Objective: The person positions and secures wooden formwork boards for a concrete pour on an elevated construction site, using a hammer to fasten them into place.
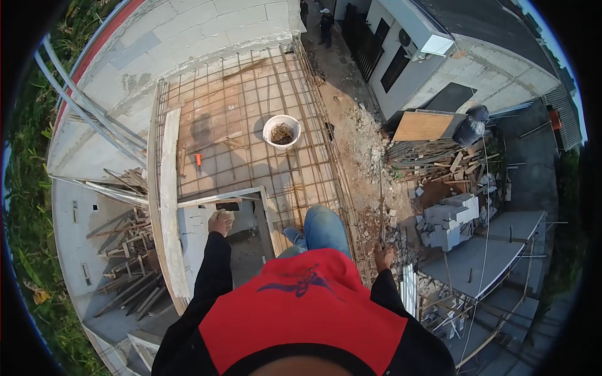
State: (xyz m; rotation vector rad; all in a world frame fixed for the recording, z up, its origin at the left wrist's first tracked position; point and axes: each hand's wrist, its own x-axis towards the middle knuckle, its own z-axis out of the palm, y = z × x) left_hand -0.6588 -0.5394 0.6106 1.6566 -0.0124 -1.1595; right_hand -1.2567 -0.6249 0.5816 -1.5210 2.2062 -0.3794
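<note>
Pale block wall rises at the far end, sunlight spills across the raised deck, and out beyond it a rubble-strewn lane runs past a white building. Below me spreads the steel mesh, rusty bars crossing over brown boards, and one bent knee of my blue jeans is right above its near edge. On the mesh sits the white bucket, upright, brown bits inside — what they are, I can't tell. Left of it, an orange object lies near the long, pale plank.

Now the hands, well apart! My left hand hangs out over the framed opening, fingers curled; whether they grip anything, I can't tell. Over on the other side, my right hand is low, past the mesh edge with rubble beneath it — its grip I can't make out either. Farther right, pale blocks stand stacked below a sheet of plywood, and up the lane there's a person in dark clothes.
</note>
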